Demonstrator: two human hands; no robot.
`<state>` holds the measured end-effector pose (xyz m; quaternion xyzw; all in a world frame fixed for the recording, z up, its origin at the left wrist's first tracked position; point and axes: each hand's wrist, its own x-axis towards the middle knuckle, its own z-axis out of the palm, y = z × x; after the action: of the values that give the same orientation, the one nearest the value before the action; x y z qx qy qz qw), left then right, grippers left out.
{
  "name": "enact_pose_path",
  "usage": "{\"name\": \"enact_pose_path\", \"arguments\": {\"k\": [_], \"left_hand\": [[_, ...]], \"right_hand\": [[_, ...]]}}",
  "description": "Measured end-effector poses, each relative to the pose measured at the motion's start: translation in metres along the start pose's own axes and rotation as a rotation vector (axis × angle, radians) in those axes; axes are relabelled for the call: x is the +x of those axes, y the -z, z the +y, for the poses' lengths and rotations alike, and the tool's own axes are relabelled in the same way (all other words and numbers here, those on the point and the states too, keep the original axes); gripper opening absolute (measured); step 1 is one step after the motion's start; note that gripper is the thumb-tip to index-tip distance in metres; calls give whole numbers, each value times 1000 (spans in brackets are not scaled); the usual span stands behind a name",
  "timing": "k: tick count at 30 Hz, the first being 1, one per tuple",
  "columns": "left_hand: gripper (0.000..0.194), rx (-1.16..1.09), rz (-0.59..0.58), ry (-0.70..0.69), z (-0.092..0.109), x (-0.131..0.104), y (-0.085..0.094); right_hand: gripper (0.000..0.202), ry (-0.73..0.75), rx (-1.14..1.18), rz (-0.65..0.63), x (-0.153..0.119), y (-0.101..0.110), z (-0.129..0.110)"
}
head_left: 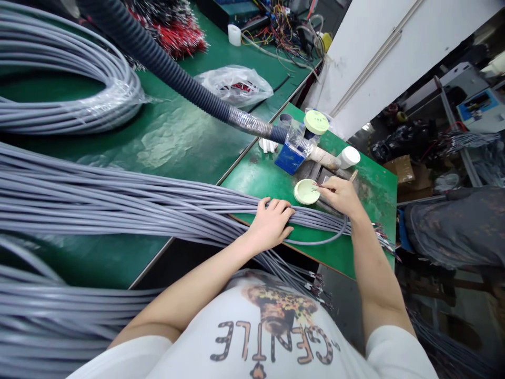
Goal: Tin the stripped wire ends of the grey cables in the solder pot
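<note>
A thick bundle of grey cables [189,202] runs from the left onto the small green table. My left hand [270,223] lies over the bundle, palm down, with its fingers spread across the cables. One grey cable [315,242] bends out of the bundle in a loop up to my right hand [339,193]. That hand is closed in a pinch on the cable's end. Thin dark and reddish wires stick out from the fingertips, over a shallow pale cup [306,192]. Whether the wires touch what is inside the cup, I cannot tell.
A ribbed black hose [189,87] crosses above, ending near a blue box [290,158]. Behind the cup stand a white container [349,157] and a yellowish round lid [316,122]. Coiled grey cable [114,100] lies at left; more cable ends [315,284] hang below the table edge.
</note>
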<state>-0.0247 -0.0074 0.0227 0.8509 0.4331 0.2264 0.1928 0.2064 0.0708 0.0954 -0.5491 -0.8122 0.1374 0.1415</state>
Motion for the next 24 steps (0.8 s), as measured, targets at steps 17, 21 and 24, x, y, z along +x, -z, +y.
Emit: {"name": "enact_pose_path", "arguments": {"k": [17,21,24], "left_hand": [[34,16,-10,-9,1,0,5],[34,7,-9,-16,0,0,5],[35,-4,-4,-15,0,0,3]], "right_hand": [[26,-32,-316,-192,13,-24,-18],[28,-16,-202,-46,3,-6,-2],[28,-86,-184,93,-5,6,25]]}}
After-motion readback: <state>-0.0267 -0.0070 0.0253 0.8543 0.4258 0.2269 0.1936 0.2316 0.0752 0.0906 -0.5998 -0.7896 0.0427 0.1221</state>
